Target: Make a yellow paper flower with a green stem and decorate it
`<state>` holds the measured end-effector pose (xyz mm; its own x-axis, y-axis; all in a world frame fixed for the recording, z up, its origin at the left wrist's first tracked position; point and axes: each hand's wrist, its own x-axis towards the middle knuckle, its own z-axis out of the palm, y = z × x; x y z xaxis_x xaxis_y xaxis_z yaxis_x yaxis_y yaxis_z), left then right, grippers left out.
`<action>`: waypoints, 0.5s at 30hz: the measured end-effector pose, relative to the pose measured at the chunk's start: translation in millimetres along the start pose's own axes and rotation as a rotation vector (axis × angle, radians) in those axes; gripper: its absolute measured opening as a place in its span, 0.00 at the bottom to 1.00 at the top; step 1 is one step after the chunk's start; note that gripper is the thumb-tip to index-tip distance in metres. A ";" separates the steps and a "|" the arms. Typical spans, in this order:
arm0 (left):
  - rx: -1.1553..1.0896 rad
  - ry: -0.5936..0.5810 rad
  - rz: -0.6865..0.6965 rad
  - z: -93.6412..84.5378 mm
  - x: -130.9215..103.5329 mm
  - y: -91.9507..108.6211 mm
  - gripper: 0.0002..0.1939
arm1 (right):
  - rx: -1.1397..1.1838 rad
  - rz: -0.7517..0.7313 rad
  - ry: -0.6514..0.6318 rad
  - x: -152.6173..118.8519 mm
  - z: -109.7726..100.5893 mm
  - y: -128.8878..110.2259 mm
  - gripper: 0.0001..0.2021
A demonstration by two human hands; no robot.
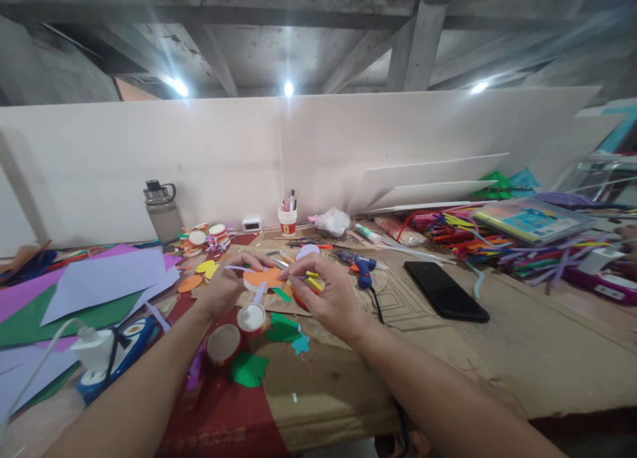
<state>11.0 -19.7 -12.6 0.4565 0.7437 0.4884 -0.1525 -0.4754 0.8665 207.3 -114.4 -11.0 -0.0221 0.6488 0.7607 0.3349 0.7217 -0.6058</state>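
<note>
My left hand [226,289] grips a small round paper craft piece by its left side. The piece has an orange top [269,279], a pale rim and light purple strips [259,292] across it. My right hand [331,295] is at the piece's right side, thumb and fingers pinched together; what lies between them is too small to make out. Below the hands stand two cut paper cup pieces [251,318], [223,344]. Green paper scraps [249,370] and a blue paper shape [300,343] lie beside them.
A blue glue gun [365,272] with a black cord and a black phone [444,291] lie to the right. Colored paper sheets [104,282] and a power strip [117,358] are at left. A bottle [163,212] and pen cup [287,220] stand behind; colorful strips [438,232] are piled back right.
</note>
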 end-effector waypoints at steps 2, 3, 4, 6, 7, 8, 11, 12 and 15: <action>-0.004 -0.003 -0.007 -0.1 -0.1 0.1 0.09 | -0.005 -0.010 -0.002 -0.3 0.0 0.8 0.02; -0.011 -0.006 -0.011 0.0 -0.1 0.4 0.09 | -0.009 -0.015 -0.004 -0.4 -0.1 1.1 0.02; -0.015 -0.009 -0.014 0.1 -0.1 1.0 0.09 | -0.014 -0.021 -0.005 -0.5 -0.2 1.4 0.02; -0.012 -0.006 -0.009 0.4 0.0 2.6 0.09 | -0.026 -0.034 -0.006 -0.7 -0.6 1.9 0.02; -0.005 -0.004 -0.003 0.7 0.1 3.3 0.09 | -0.030 -0.042 -0.006 -0.8 -0.8 2.0 0.02; 0.000 -0.006 0.003 0.9 0.1 3.7 0.09 | -0.033 -0.051 -0.008 -0.9 -1.0 2.1 0.02; -0.025 -0.007 0.005 0.8 0.1 1.7 0.10 | -0.042 -0.068 -0.011 -1.2 -1.0 1.8 0.02; -0.042 -0.008 -0.006 0.4 0.0 0.1 0.10 | -0.042 -0.072 -0.008 -1.3 -0.8 1.4 0.02; -0.089 -0.018 -0.055 -1.0 -0.4 -5.1 0.10 | -0.036 -0.075 0.019 -1.1 0.3 0.2 0.02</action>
<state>10.7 -17.1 -17.1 0.4818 0.7584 0.4390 -0.2041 -0.3900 0.8979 207.1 -114.9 -12.0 -0.0307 0.5879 0.8084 0.3665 0.7590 -0.5381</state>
